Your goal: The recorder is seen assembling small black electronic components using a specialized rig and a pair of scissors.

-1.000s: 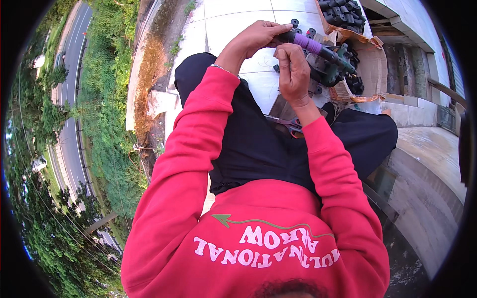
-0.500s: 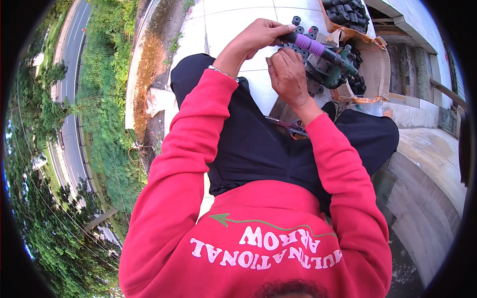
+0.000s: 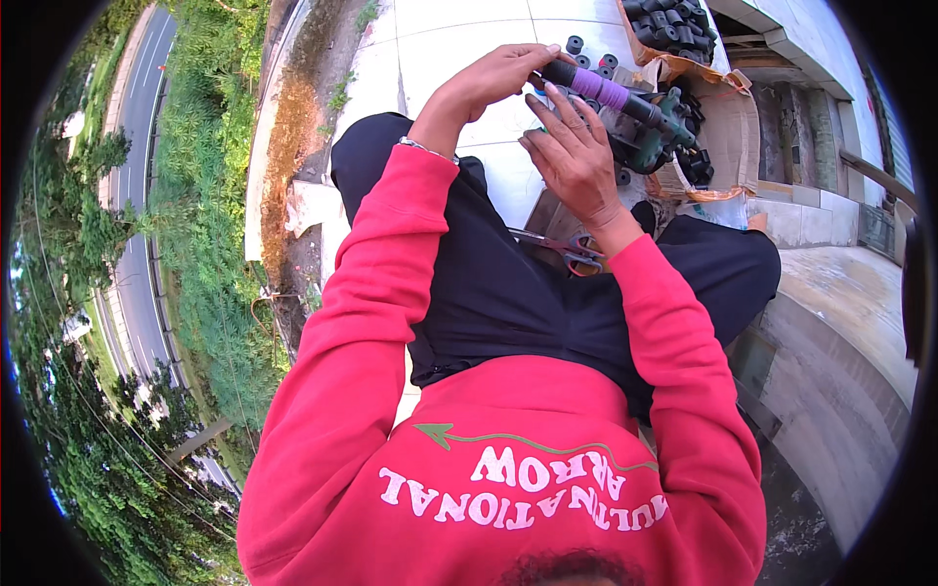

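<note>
In the head view, a dark tube with a purple sleeve [image 3: 600,89] slants from upper left to lower right, its far end joined to a dark green metal tool or machine part [image 3: 657,146]. My left hand [image 3: 493,82] closes its fingertips at the tube's left end. Just under the purple part, my right hand [image 3: 575,168] holds its fingers stretched and apart, fingertips close to the tube; whether they touch it is unclear. Scissors with dark grey and reddish handles [image 3: 578,256] lie by my lap, below my right wrist.
Small black hollow cylinders [image 3: 575,45] stand on the white tiled floor [image 3: 445,57] beyond my hands. A torn cardboard box [image 3: 735,137] and another pile of black cylinders [image 3: 672,31] are at the far right. A concrete ledge [image 3: 293,107] runs along the left, above greenery and a road.
My right hand has gone from curled fingers to stretched ones under the tube. My left hand and the tube's left end have shifted slightly left.
</note>
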A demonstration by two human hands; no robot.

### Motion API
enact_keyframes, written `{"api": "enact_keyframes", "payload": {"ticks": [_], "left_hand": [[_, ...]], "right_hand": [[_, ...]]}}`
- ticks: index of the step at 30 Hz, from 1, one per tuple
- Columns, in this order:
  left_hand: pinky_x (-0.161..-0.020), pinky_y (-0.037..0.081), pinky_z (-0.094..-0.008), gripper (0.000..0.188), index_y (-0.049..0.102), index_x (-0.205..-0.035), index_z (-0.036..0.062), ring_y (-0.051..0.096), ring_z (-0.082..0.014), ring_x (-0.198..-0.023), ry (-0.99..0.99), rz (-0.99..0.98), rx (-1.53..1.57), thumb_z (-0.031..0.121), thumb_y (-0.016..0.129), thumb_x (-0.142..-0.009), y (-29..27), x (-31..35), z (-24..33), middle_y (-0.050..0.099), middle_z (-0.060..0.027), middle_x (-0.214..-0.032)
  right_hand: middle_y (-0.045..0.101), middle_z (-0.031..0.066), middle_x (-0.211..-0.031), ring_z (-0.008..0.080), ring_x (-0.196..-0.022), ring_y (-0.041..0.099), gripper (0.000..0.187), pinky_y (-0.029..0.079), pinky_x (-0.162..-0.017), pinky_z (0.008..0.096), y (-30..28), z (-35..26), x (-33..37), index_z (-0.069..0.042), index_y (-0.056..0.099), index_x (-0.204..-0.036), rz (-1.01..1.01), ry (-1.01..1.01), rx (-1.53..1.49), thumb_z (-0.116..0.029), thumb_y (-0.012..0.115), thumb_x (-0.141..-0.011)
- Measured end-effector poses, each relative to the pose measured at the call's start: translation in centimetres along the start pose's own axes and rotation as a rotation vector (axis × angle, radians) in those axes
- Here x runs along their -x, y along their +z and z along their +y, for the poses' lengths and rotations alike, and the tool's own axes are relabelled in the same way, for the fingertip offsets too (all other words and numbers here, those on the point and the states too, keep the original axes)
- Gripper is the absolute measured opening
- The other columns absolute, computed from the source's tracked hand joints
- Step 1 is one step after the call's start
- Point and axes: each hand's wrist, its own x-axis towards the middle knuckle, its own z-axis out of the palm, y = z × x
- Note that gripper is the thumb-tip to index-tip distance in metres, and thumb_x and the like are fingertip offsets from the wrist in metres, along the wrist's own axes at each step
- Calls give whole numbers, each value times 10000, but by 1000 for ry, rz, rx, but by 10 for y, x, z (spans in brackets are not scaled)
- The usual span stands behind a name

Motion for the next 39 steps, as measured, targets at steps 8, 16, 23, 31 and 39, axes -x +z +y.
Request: {"api": "enact_keyframes", "payload": {"ticks": [8,16,23,31,39], "left_hand": [[-861,479,-297,397,746,-1341,207,651,-121,-1040,17,-9,-40,453,522,-1125,1,0,1,725,-10,-1168],[-921,501,-317,380,721,-1370,209,697,-113,-1093,18,-25,-35,438,546,-1123,-1,-2,-4,736,-10,-1185],[-944,497,-313,375,728,-1359,209,703,-112,-1106,11,-8,-58,442,564,-1115,-3,-1,-5,741,-7,-1186],[-942,550,-383,452,644,-1469,135,693,-242,-1202,-70,186,-52,399,471,-1145,-12,-5,-20,706,-104,-1291],[-1121,484,-415,538,530,-1535,36,607,-393,-1352,-19,198,-428,183,601,-1022,-25,26,-41,623,-227,-1475]], "right_hand": [[699,59,-1288,279,-1305,589,156,444,-1070,428,2,-7,12,-118,801,-985,94,106,35,-249,819,-901],[732,103,-1222,291,-1130,688,247,532,-946,414,1,-7,23,-45,795,-1051,19,252,-128,-261,799,-932],[747,177,-1171,359,-977,742,272,588,-847,422,-58,-17,53,-14,734,-1225,-117,586,-257,-141,725,-985],[638,123,-1168,329,-1124,618,430,520,-933,433,-107,-34,117,-56,649,-1265,-680,372,-255,-21,712,-841],[638,97,-1015,274,-986,645,327,475,-815,406,-96,-43,116,-64,640,-1204,-753,223,-34,-77,678,-880]]}}
